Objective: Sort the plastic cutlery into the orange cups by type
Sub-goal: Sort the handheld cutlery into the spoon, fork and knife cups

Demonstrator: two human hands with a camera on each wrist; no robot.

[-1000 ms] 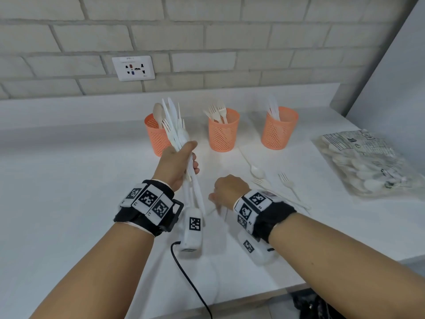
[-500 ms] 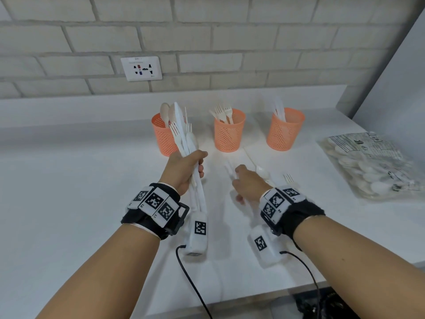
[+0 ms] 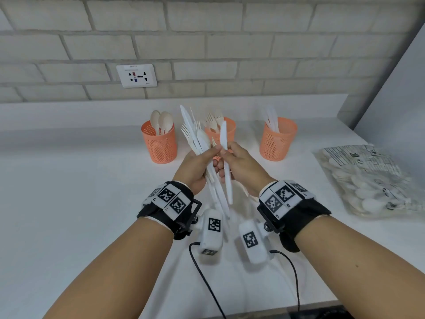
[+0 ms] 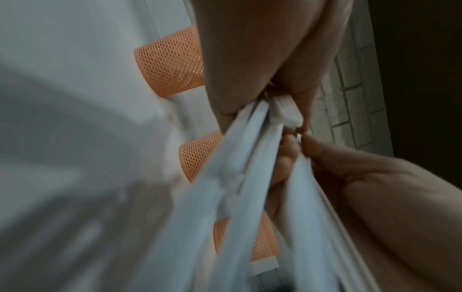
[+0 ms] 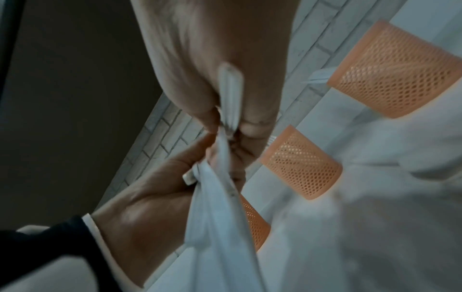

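Observation:
Three orange mesh cups stand in a row by the wall: the left cup (image 3: 159, 143) holds spoons, the middle cup (image 3: 226, 131) forks, the right cup (image 3: 277, 139) knives. My left hand (image 3: 212, 155) grips a fanned bundle of white cutlery (image 3: 195, 139) upright above the counter. Close against it, my right hand (image 3: 226, 155) pinches a single white knife (image 3: 224, 137), blade up. In the right wrist view the knife (image 5: 231, 89) runs between my right thumb and fingers, with the bundle (image 5: 220, 207) below. The left wrist view shows the bundle (image 4: 240, 168) in blur.
A clear bag of packed cutlery (image 3: 368, 180) lies at the right of the white counter (image 3: 80, 192). A grey side wall (image 3: 395, 100) closes off the right. A wall socket (image 3: 136, 75) sits on the brick wall. Cables (image 3: 202, 268) hang near the front edge.
My right hand has lifted off the counter with a knife and come up beside the left hand's bundle. The left hand has shifted right, in front of the middle cup.

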